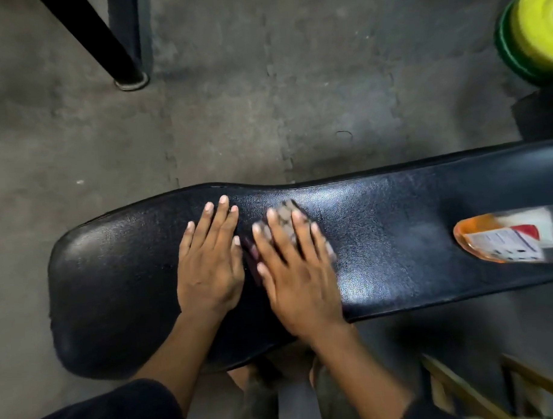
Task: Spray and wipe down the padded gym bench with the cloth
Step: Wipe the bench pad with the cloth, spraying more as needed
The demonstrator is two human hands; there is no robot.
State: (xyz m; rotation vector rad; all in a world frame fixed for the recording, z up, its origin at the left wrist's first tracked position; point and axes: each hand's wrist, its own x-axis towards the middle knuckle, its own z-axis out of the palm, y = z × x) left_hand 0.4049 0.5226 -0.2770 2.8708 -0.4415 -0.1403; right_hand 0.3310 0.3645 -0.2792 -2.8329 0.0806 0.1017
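Black padded gym bench (395, 236) runs from lower left to right edge over grey floor mats (234, 116); black frame leg (106, 43) upper left, yellow-green weight plates (532, 34) upper right. Left hand (208, 268) flat on pad, fingers straight, slightly spread; right hand (296, 271) just beside it, straight fingers pressing cloth (284, 212) onto pad. Orange spray bottle (502, 239) lies on its side on the bench, well right of hands.

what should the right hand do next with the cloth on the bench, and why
Probably sweep the cloth rightward along the bench, toward the spray bottle. The right hand presses it flat mid-pad, the left hand lies flat beside it, and the stretch toward the bottle looks hazy.
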